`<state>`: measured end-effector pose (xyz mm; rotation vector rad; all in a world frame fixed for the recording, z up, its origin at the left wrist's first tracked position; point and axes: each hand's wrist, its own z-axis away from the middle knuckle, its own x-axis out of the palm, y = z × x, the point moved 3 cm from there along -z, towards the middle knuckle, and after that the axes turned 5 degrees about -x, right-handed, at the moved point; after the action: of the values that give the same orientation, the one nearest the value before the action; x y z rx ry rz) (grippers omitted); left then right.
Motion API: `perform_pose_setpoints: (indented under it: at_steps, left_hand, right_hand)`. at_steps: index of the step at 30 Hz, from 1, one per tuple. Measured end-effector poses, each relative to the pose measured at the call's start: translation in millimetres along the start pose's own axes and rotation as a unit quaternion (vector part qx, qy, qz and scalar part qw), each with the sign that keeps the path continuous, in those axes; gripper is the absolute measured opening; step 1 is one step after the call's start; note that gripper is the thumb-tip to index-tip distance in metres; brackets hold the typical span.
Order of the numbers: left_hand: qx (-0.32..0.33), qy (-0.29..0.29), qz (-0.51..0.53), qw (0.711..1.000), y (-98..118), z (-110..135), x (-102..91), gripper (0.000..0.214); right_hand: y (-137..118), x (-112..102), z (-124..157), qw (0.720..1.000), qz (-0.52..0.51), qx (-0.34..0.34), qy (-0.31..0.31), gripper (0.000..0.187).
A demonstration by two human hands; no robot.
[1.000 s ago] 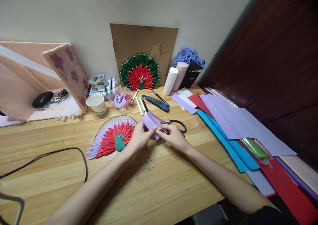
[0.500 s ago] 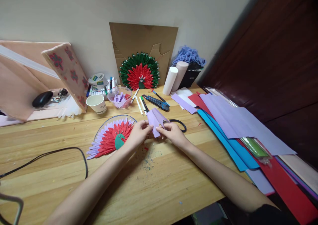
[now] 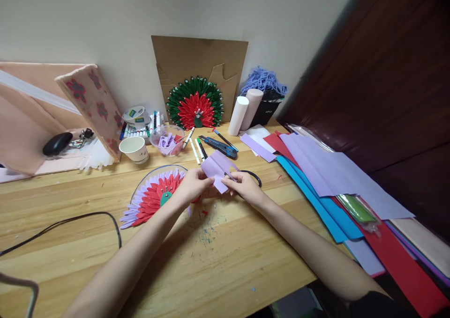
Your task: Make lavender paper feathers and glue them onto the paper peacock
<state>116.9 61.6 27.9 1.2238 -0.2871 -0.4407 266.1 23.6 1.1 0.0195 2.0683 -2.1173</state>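
**Purple paper between two pinching hands**

Purple paper (image 3: pixel 214 163) is up in front of me, over the desk (image 3: pixel 218 262), directly between my hands. Left hand (image 3: pixel 194 185): thumb and fingers closed in a pinch on its near left edge. Right hand (image 3: pixel 245 187): thumb and fingertips pinched at the near right edge; the other fingers curl underneath, so I cannot tell their grip. Both hands about equally near; most of the sheet spreads beyond the fingertips, away from me. A narrower end points back between my thumbs. Long axis uncertain, the edges being partly covered.

Black scissors handle (image 3: pixel 258 177) loops out just beyond the right hand; a dark tip shows by the paper. Cannot tell how firmly the scissors are held. Red-and-purple petal fan (image 3: pixel 149 201) lies left, partly behind my left forearm.
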Motion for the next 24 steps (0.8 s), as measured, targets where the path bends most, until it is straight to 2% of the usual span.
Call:
perform_pose_setpoints:
  at_steps: [5, 10, 12, 15, 20, 24]
  left_hand:
    - [0.015, -0.006, -0.054, 0.998, 8, -8, 4.0, 0.011]
    - [0.053, 0.06, -0.154, 0.985, 1, -22, 5.5, 0.017]
    - [0.053, 0.039, -0.133, 0.989, -1, -27, 5.7, 0.011]
    - [0.046, -0.006, -0.101, 0.994, -1, -30, 6.1, 0.012]
    - [0.034, -0.005, -0.127, 0.991, -3, -31, 7.8, 0.019]
    - [0.02, -0.023, -0.123, 0.992, -4, -28, 11.8, 0.015]
  right_hand:
    - [-2, -5, -1, 1.0, 0.009, -0.014, 0.016, 0.038]
    - [-2, -10, -2, 0.998, 0.034, -0.041, 0.035, 0.037]
    - [0, -11, -4, 0.998, 0.03, -0.036, 0.035, 0.038]
    - [1, -12, -6, 0.999, 0.017, -0.028, 0.037, 0.04]
    - [-2, -11, -3, 0.996, 0.05, -0.055, 0.043, 0.042]
    - [-1, -13, 0, 0.988, 0.11, -0.065, 0.087, 0.045]
